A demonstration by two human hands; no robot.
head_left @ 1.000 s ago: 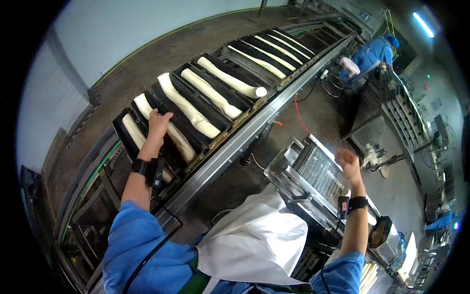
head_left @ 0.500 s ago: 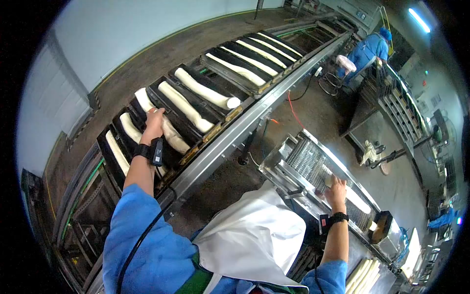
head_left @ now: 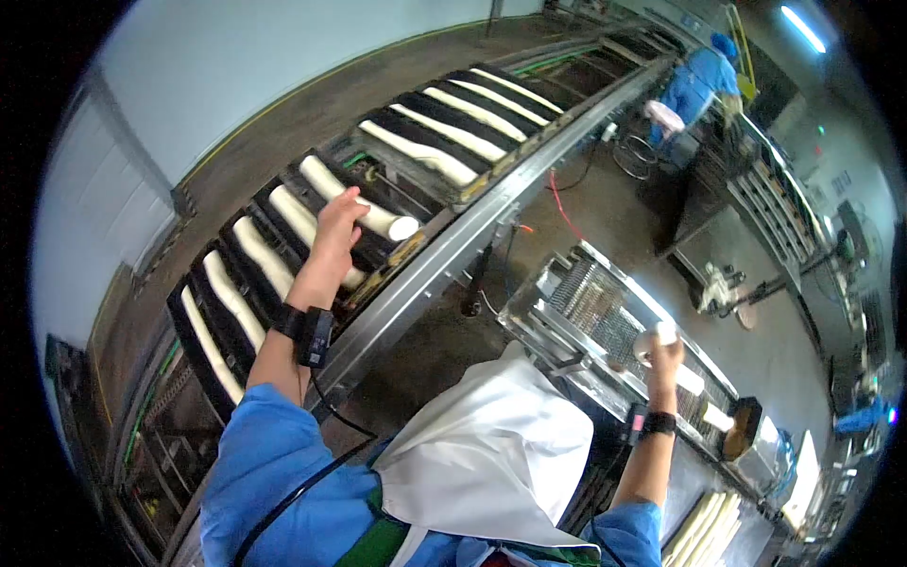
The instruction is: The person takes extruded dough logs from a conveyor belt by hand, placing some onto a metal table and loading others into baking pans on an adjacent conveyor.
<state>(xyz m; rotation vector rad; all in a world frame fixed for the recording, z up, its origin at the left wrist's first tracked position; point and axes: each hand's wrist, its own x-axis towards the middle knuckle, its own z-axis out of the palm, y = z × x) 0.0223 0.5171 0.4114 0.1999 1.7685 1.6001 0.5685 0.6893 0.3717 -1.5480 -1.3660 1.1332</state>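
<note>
My left hand [head_left: 338,227] is over the black moulds, its fingers loosely spread, next to a thick white dough roll [head_left: 361,200] with a round cut-like end. Other long dough strips [head_left: 263,255] lie in neighbouring black moulds [head_left: 274,225]. On the right, my right hand [head_left: 665,355] is closed round a pale, rounded dough piece [head_left: 650,344] above a metal mesh belt [head_left: 590,304]; its fingers partly hide the piece. Another white dough length [head_left: 688,380] lies just beyond that hand on the belt.
A steel rail [head_left: 430,269] edges the mould conveyor. Several dough sticks [head_left: 704,529] lie on a metal table at lower right. A metal box [head_left: 751,439] stands at the mesh belt's end. A co-worker in blue [head_left: 699,85] stands at a rack in the back.
My left hand has moved up and right, off one dough strip to near the thick roll. The moulds have shifted left. My right hand has turned, lifting the pale dough piece into view.
</note>
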